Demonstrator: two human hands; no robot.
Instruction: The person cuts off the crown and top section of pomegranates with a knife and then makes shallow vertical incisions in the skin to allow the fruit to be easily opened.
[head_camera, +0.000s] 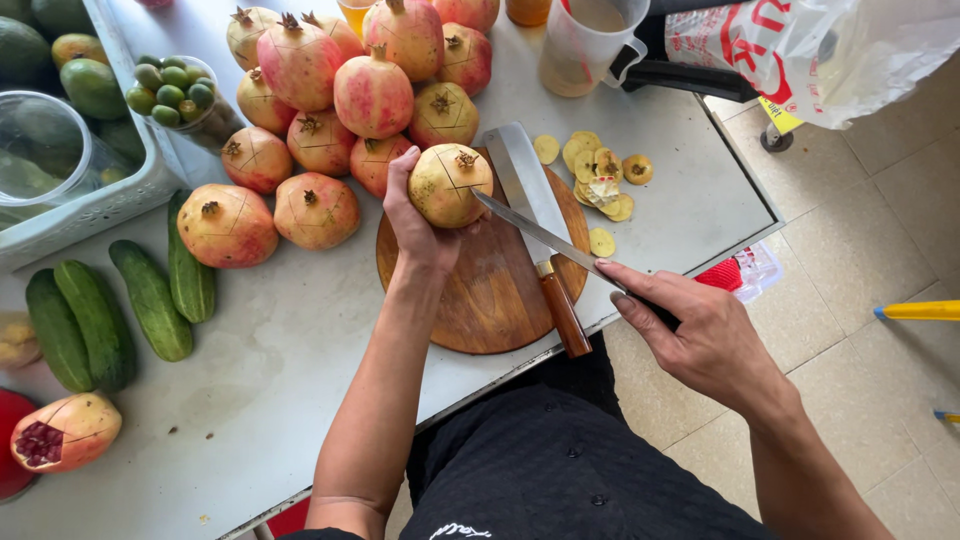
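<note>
1. The left hand (418, 225) is wrapped around a yellowish pomegranate (450, 185), fingers behind it and thumb along its near side, holding it above the far edge of the round wooden cutting board (480, 290), crown turned up and slightly to two o'clock.
2. The right hand (690, 335) is closed on the dark handle of a slim knife (545, 238), index finger laid along the top.
3. The blade's long axis runs from the right hand toward ten o'clock, and its tip meets the pomegranate on the fruit's right flank, at about four o'clock on the fruit.
4. So the fruit lies at ten o'clock from the knife hand, well apart from it, the blade bridging the gap; the left hand is the one on the fruit.
5. A cleaver (535, 215) with a brown wooden handle lies flat on the board, just beneath the slim blade, its handle pointing to five o'clock, past the table's edge.
6. At twelve o'clock from the board, a heap of scored pomegranates (340, 110) sits on the table (290, 380).
7. At two o'clock from the board lie cut crown slices (600, 180).
8. At nine o'clock, well apart, lie cucumbers (150, 295).
</note>
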